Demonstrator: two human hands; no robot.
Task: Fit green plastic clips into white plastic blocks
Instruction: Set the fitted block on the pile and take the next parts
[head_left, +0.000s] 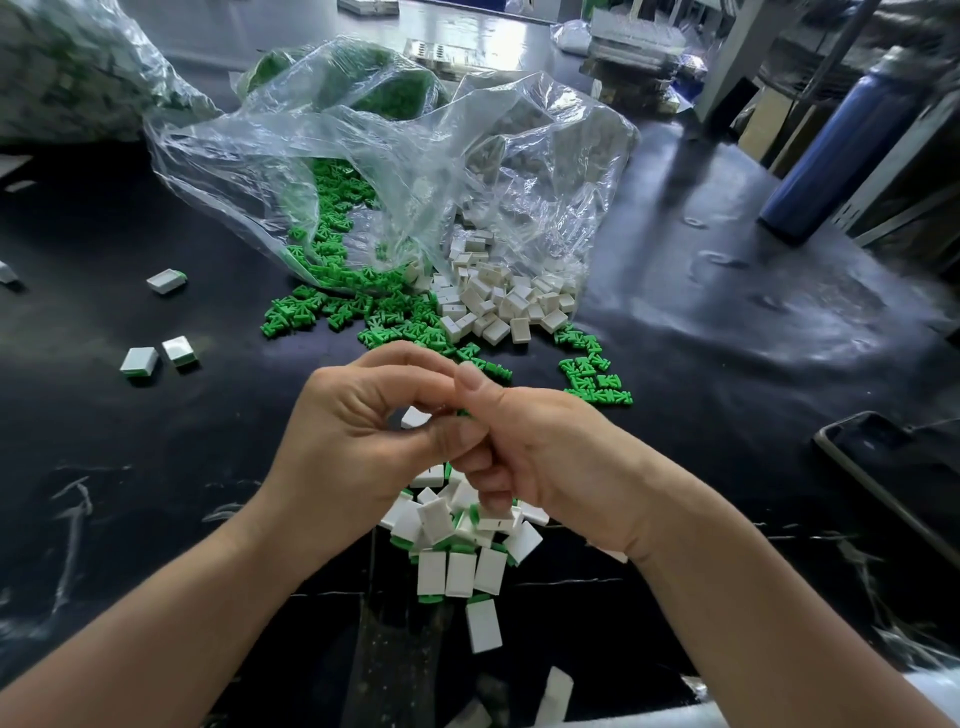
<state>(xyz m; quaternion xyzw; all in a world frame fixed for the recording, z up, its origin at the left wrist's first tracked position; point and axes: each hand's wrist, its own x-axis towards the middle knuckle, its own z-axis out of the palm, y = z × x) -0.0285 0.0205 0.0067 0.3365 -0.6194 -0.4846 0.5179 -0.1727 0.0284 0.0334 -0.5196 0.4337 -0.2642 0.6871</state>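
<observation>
Both hands meet at mid-frame above the dark glossy worktable (701, 322). Left hand (358, 431): fingers curled, thumb and forefinger pinching a small white rectangular plastic block (414, 417), one corner showing in the gap under the forefinger. Right hand (545, 457): fingers curled tight, thumb tip up against the left forefinger, pinching a green plastic clip (461, 413) hard against the block; only a sliver of it shows. Directly beneath the hands, a heap of white blocks with green clip ends (457, 540). Beyond, a crumpled clear plastic bag (363, 156) spills loose green clips (332, 249) on the left and bare white blocks (498, 296) on the right. Three fitted pieces (166, 280) lie apart at far left. Blue cylindrical bottle (841, 150) stands far right; dark phone (893, 467) lies at the right edge.
</observation>
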